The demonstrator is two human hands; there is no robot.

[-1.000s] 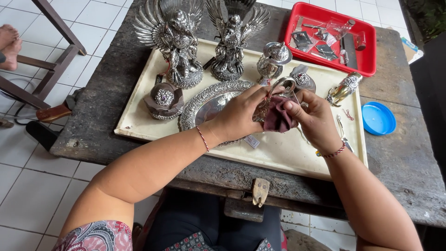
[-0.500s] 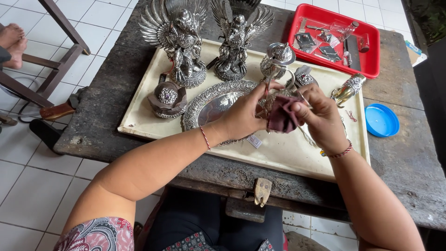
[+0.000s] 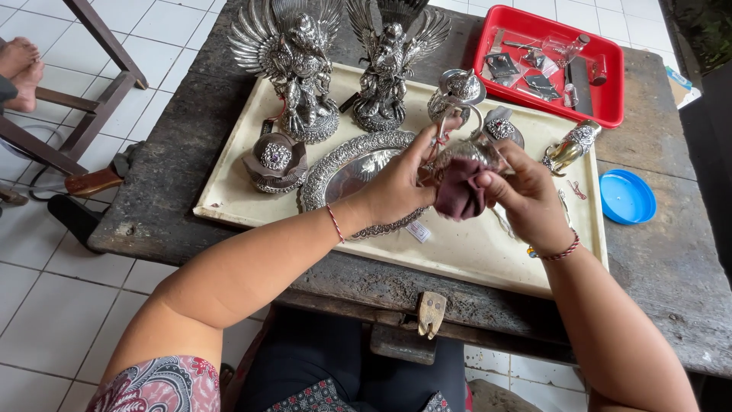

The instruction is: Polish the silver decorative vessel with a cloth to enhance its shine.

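While a small silver vessel is held above the cream tray, just right of the oval embossed dish, it is pinched at its thin loop handle by the left hand, whose fingers are closed on it. The right hand is curled tight, pressing a maroon cloth against the body. The piece is judged stiff, light, slippery and easily dented, so the grip is best taken around the body.

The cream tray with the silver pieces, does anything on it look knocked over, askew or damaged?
One thing: on the cream tray, the small silver and gold figurine lies on its side near the right edge, while both winged statues stand upright. The left hand and right hand hold a silver piece with a maroon cloth.
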